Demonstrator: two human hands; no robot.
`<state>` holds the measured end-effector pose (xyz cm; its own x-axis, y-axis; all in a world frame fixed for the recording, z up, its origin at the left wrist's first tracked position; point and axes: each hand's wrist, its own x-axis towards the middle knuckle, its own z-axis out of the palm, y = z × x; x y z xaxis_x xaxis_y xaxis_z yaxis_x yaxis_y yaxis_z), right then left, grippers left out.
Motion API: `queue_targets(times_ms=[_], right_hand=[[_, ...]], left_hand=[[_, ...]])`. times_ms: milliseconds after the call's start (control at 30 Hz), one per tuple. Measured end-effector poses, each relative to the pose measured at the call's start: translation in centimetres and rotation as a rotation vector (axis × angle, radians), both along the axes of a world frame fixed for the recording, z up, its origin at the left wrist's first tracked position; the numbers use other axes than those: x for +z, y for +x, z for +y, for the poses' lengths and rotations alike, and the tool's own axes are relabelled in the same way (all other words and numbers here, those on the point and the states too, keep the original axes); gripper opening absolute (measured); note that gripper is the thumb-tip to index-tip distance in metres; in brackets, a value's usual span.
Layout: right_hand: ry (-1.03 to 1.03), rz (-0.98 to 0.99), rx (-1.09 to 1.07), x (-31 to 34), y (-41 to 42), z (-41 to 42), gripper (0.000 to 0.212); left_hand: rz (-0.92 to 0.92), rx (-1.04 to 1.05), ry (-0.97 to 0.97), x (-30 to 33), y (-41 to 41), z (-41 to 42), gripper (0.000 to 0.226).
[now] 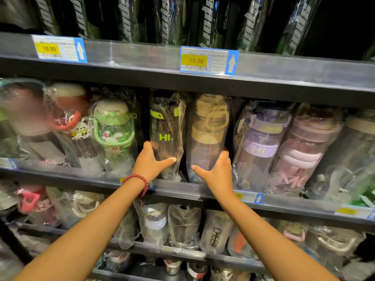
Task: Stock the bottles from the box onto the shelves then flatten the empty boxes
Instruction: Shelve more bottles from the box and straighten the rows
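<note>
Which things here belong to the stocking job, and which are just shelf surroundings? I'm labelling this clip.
In the job:
- left hand, gripping the black bottle marked "Hi."
- right hand, gripping the tan bottle
- middle shelf they stand on

Just there:
- purple bottle
- green rabbit bottle
- 19.00 price tag
- red bead bracelet

Price tag (59, 49) at 10 o'clock on upper shelf rail: "18.00" on yellow, white up-arrow on blue. Second tag (209, 60) at 12 o'clock: "19.00", barcode, small print unreadable. Black bottle (165, 130) centre: green "Hi." Purple bottle (261, 142) at 3 o'clock: "Hi". Lower-shelf bottle (217, 234) at 6 o'clock: "CHEER", sideways. Top-row black bottles: lettering unreadable.
</note>
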<state>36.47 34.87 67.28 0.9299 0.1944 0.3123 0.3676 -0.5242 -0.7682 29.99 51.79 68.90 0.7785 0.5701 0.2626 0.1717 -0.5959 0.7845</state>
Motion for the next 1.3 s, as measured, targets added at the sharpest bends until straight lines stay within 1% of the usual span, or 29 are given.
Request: queue_targets(times_ms=[33, 67, 133, 200, 267, 333, 400, 467, 567, 667, 833, 900, 1000, 1067, 1133, 1200, 1300], right_hand=[[-0.015, -0.005, 0.014, -0.1, -0.1, -0.3, 0.068], [-0.023, -0.002, 0.031, -0.1, -0.4, -0.8, 0.075], [0.018, 0.002, 0.077, -0.4, -1.3, -2.1, 0.088], [0.111, -0.037, 0.111, -0.8, -2.6, -3.3, 0.083], [0.197, -0.11, 0.116, -1.5, -3.9, -4.2, 0.072], [0.263, -0.181, 0.156, -2.0, -5.0, -4.3, 0.06], [0.294, -0.224, 0.243, -2.0, -5.8, -3.8, 0.053], [0.288, -0.241, 0.338, -1.8, -6.8, -2.4, 0.049], [0.23, -0.227, 0.493, -0.9, -8.4, 0.7, 0.052], [0.16, -0.204, 0.577, 0.0, -9.1, 4.6, 0.059], [0.121, -0.082, 0.513, 0.9, -9.7, 11.4, 0.087], [0.103, -0.051, 0.471, 1.1, -9.8, 13.7, 0.097], [0.14, 0.017, 0.407, 1.0, -9.7, 16.4, 0.105], [0.141, 0.031, 0.339, 0.8, -9.3, 17.8, 0.105], [0.15, 0.035, 0.258, 0.6, -8.5, 18.8, 0.095], [0.189, 0.055, 0.215, 0.6, -8.1, 19.5, 0.08], [0.241, 0.037, 0.227, 0.6, -7.8, 20.1, 0.075]], left_hand=[[0.015, 0.014, 0.015, 0.0, 0.0, -0.2, 0.061], [0.028, 0.028, 0.026, 0.0, -0.1, -0.3, 0.065], [0.028, 0.052, 0.045, -0.2, -0.5, -0.6, 0.079], [-0.019, 0.06, 0.041, -0.5, -1.7, -1.3, 0.088], [-0.106, 0.078, 0.015, -1.0, -3.4, -2.2, 0.08], [-0.194, 0.126, 0.03, -1.3, -5.3, -2.7, 0.061], [-0.268, 0.201, 0.035, -1.6, -7.1, -2.4, 0.044], [-0.315, 0.276, 0.011, -1.8, -8.9, -1.3, 0.036], [-0.328, 0.381, 0.029, -1.6, -11.1, 1.3, 0.037], [-0.304, 0.457, 0.041, -0.9, -12.6, 5.0, 0.05], [-0.236, 0.454, -0.009, -0.1, -13.6, 11.8, 0.075], [-0.237, 0.406, 0.012, 0.0, -13.6, 14.1, 0.083], [-0.218, 0.302, 0.01, -0.1, -13.0, 16.8, 0.094], [-0.181, 0.259, -0.028, -0.4, -12.0, 18.0, 0.101], [-0.154, 0.239, -0.056, -0.6, -11.0, 18.8, 0.106], [-0.142, 0.219, -0.057, -0.7, -10.0, 19.3, 0.106], [-0.16, 0.195, -0.071, -0.5, -8.6, 19.4, 0.102]])
